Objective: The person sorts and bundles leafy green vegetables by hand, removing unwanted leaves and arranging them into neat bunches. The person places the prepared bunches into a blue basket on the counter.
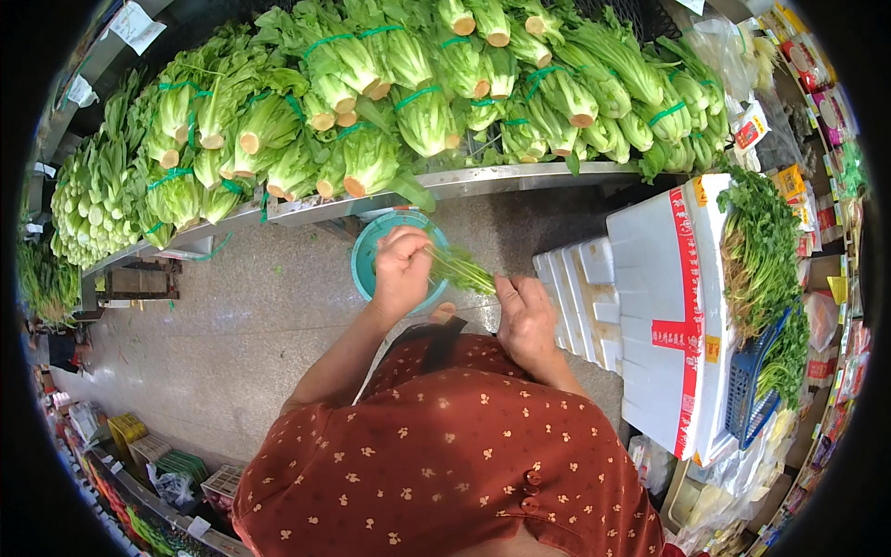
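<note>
Between my hands is a small bunch of leafy green herbs with thin pale stems. My left hand pinches the stems at one end, with its fingers curled. At the bunch's other end, my right hand holds it between thumb and fingers. Below the left hand, a round turquoise plastic basin stands on the floor, partly hidden by that hand and the herbs; what lies in it cannot be made out.
Lettuce bundles with green ties fill a metal-edged display shelf ahead. To the right stand white foam boxes with red tape, beside piled herbs with roots and a blue plastic basket. Crates sit at lower left.
</note>
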Tool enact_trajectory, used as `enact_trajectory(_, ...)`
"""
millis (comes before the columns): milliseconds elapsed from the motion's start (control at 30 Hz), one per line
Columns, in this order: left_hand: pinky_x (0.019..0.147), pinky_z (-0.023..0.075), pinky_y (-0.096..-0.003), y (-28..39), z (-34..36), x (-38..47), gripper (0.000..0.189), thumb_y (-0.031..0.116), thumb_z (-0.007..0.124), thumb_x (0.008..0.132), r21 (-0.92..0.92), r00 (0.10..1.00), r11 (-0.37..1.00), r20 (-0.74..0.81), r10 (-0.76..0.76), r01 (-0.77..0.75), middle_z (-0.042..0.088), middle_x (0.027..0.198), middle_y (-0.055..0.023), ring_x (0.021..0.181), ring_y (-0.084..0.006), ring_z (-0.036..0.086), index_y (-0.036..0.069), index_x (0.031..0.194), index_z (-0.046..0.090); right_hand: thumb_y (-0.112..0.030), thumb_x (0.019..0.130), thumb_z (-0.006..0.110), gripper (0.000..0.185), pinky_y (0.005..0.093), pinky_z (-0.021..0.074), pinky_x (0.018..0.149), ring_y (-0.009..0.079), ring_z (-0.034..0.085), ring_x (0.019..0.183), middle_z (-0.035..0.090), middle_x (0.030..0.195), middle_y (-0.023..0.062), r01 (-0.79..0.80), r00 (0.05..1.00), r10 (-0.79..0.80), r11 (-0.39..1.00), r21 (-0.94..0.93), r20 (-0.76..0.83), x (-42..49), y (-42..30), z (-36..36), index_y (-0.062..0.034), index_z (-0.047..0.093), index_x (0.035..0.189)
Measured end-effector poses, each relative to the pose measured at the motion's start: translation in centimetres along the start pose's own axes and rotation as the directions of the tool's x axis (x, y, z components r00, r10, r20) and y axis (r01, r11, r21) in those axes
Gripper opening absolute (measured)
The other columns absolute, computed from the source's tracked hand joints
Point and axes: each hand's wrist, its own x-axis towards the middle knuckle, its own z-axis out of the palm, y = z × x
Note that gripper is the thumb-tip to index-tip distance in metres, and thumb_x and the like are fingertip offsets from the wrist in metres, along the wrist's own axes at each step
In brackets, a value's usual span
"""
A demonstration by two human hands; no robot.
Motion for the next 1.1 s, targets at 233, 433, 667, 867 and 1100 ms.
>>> enact_trajectory(233, 0.065, 0.046, -0.0276, -8.4, -4.3, 0.2, 0.009, 0.004, 0.06, 0.083, -0.164, 0.842, 0.853, -0.152, -0.518, 0.496, 0.064, 0.079, -0.0057, 0.071, -0.0153, 0.059, -0.003, 0.086, 0.065, 0.004, 0.085, 0.059, 0.023, 0.029, 0.0458, 0.07, 0.0187, 0.056, 0.077, 0.06, 0.086, 0.0103, -0.487, 0.87, 0.46, 0.739, 0.465, 0.179, -0.3, 1.8, -1.4, 0.001, 0.066, 0.106)
enact_trajectory(433, 0.083, 0.0485, -0.0368, -13.5, -4.9, -2.8, 0.028, 0.014, 0.061, 0.081, 0.412, 0.799, 0.745, 0.063, -0.597, 0.525, 0.064, 0.105, -0.0189, 0.095, -0.032, 0.063, -0.003, 0.104, 0.064, 0.0, 0.086, 0.06, 0.021, 0.0207, 0.0378, 0.059, 0.0065, 0.048, 0.066, 0.064, 0.083, 0.0038, -0.628, 0.682, 0.636, 0.258, 0.735, 0.36, -0.1, 2.5, -2.4, 0.0047, 0.066, 0.107)
enact_trajectory(667, 0.092, 0.0421, -0.0464, -9.7, -0.7, -1.7, 0.043, 0.043, 0.05, 0.092, -0.634, 0.566, 0.134, 0.55, -0.614, 0.761, 0.057, 0.124, -0.0167, 0.114, -0.0342, 0.054, 0.01, 0.116, 0.06, 0.001, 0.085, 0.061, 0.017, 0.0205, 0.033, 0.051, 0.0059, 0.043, 0.056, 0.064, 0.076, 0.0039, -0.656, 0.619, 0.634, 0.093, 0.749, 0.463, -0.2, 2.7, -2.7, 0.0046, 0.067, 0.1)
enact_trajectory(867, 0.091, 0.0405, -0.0446, -3.9, -0.2, 1.2, 0.064, 0.061, 0.021, 0.095, -0.785, 0.723, -0.288, 0.618, -0.309, 0.548, 0.055, 0.126, -0.0189, 0.116, -0.0325, 0.052, 0.011, 0.123, 0.051, 0.001, 0.085, 0.06, 0.015, 0.0207, 0.0341, 0.052, 0.0066, 0.044, 0.057, 0.063, 0.076, 0.0036, -0.657, 0.603, 0.649, 0.074, 0.75, 0.464, -0.6, 3.0, -2.1, 0.0048, 0.066, 0.098)
enact_trajectory(1100, 0.096, 0.0382, -0.045, -0.7, -1.0, 3.0, 0.058, 0.06, 0.024, 0.096, -0.799, 0.727, -0.216, 0.601, -0.332, 0.562, 0.051, 0.13, -0.0221, 0.121, -0.0355, 0.047, 0.014, 0.116, 0.053, 0.0, 0.086, 0.059, 0.011, 0.0218, 0.0342, 0.052, 0.0086, 0.045, 0.056, 0.061, 0.072, 0.0048, -0.642, 0.558, 0.676, -0.016, 0.767, 0.481, -0.9, 3.7, -2.0, 0.0043, 0.065, 0.094)
